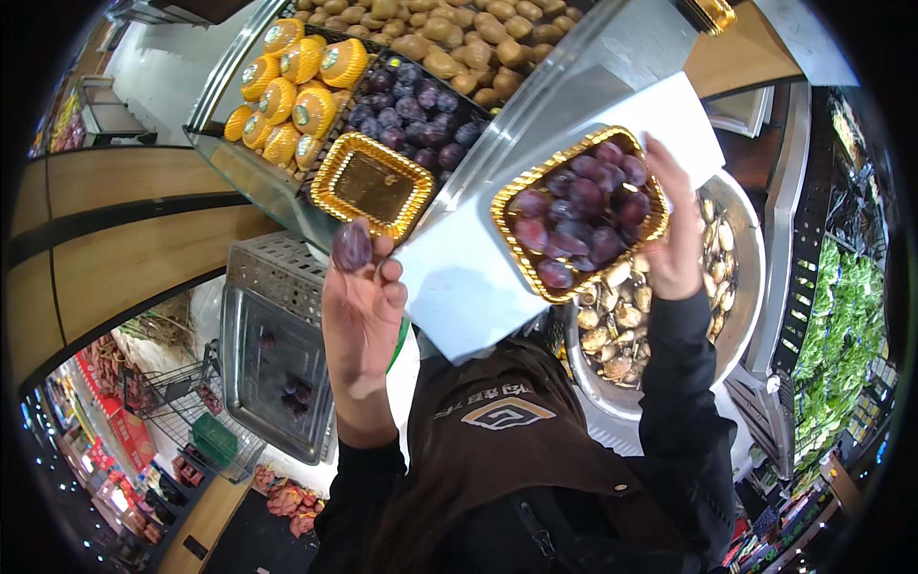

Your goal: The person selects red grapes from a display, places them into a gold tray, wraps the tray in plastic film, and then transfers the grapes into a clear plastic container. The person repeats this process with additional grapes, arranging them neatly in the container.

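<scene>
A dark purple plum (351,246) sits at the fingertips of my left hand (362,301), whose palm faces up. My right hand (674,222) grips the right rim of a gold plastic tray (510,208) filled with plums (584,197). White boards or sheets (466,287) lie under and beside that tray. Just beyond my left hand, an empty gold tray (380,183) rests at the near edge of a bin of loose plums (416,111).
Net-wrapped yellow fruit (287,93) and brown kiwifruit (459,36) fill neighbouring bins. A metal basin (746,287) of shellfish-like pieces stands at right. At left, a steel tray (272,373) holds a few plums, near a wire shopping cart (172,402). Leafy greens (839,323) line the far right.
</scene>
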A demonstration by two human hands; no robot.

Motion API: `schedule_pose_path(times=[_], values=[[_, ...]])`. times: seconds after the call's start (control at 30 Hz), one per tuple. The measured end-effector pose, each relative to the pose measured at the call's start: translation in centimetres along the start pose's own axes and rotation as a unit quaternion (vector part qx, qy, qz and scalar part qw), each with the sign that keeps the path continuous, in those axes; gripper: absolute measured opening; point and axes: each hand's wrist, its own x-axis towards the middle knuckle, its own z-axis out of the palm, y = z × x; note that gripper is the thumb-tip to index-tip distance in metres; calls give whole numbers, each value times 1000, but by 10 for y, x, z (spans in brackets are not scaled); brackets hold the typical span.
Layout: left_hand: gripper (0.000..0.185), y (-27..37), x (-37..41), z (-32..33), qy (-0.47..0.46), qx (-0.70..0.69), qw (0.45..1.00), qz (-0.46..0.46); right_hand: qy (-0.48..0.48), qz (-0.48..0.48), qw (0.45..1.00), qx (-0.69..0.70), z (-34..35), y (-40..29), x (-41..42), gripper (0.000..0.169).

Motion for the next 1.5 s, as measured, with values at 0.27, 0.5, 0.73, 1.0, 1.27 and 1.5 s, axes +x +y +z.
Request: schedule_pose_path(times=[0.27, 0.5, 0.73, 1.0, 1.27, 1.5], values=[[55, 160, -69, -54, 174, 281, 937, 115, -237, -175, 930, -219, 145, -2, 181, 31], [37, 363, -143, -184, 325, 707, 602, 180, -471, -3, 738, -483, 336, 141, 206, 26], [37, 447, -147, -328, 211, 759, 604, -118, -365, -54, 761, -534, 365, 181, 158, 16], [35, 441, -139, -373, 202, 783, 561, -179, -361, -82, 772, -516, 375, 166, 158, 18], [31, 428, -161, -291, 225, 804, 543, -91, -367, 63, 773, -514, 392, 152, 160, 29], [31, 406, -202, -265, 240, 762, 594, -86, -391, 65, 836, -379, 366, 158, 178, 24]])
